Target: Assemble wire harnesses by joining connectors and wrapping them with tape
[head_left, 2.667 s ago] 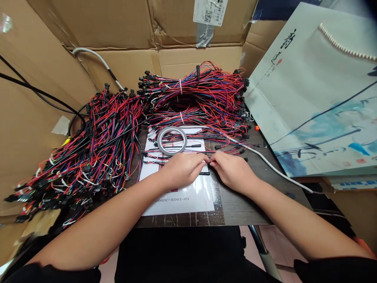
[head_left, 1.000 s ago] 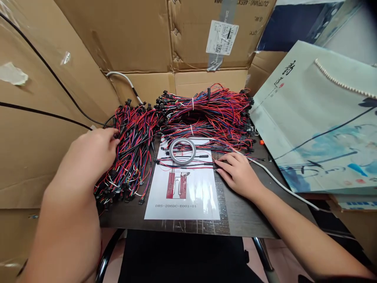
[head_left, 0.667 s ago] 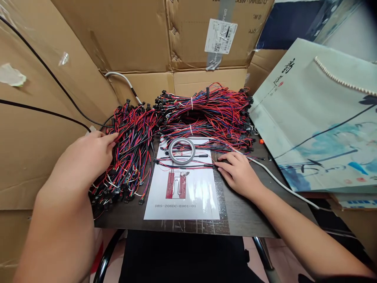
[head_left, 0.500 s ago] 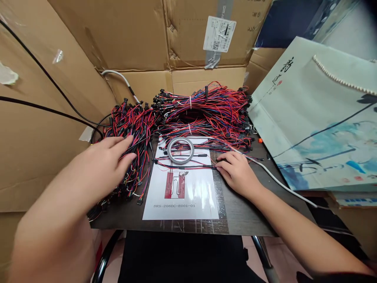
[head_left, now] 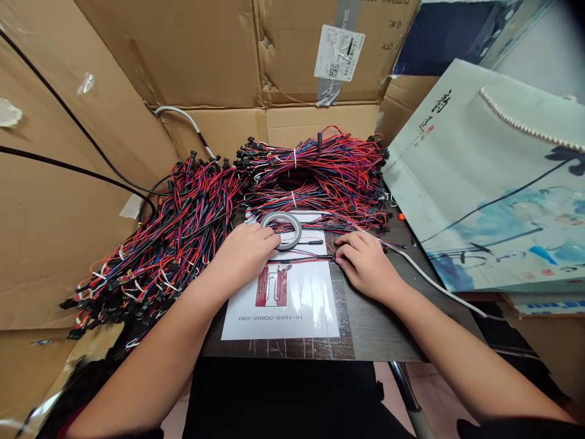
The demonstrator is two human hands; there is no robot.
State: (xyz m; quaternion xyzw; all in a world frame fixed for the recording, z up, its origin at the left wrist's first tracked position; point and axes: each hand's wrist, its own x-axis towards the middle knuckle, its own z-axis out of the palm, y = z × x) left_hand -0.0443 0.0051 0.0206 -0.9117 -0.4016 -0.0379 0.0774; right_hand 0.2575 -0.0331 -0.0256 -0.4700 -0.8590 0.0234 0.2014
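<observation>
A thin wire harness (head_left: 304, 261) of red and black wires stretches between my two hands, across a printed white sheet (head_left: 292, 326). My left hand (head_left: 247, 255) is closed over the harness's left end, hiding it. Its fingertips meet the left edge of a grey tape roll (head_left: 298, 233) lying flat. At the other end, my right hand (head_left: 368, 266) pinches the harness between thumb and fingers. A black-sleeved piece of wire (head_left: 313, 242) lies just above the harness.
A loose heap of wire harnesses (head_left: 183, 225) spreads over the left side. Tied bundles (head_left: 320, 158) lie at the back, before a cardboard box (head_left: 205, 55). A pale paper bag (head_left: 493, 183) leans at right, near a grey cable (head_left: 429, 274).
My left hand has moved right, from the heap onto the harness's left end beside the tape roll. The left heap shows more fully. My right hand has stayed in place.
</observation>
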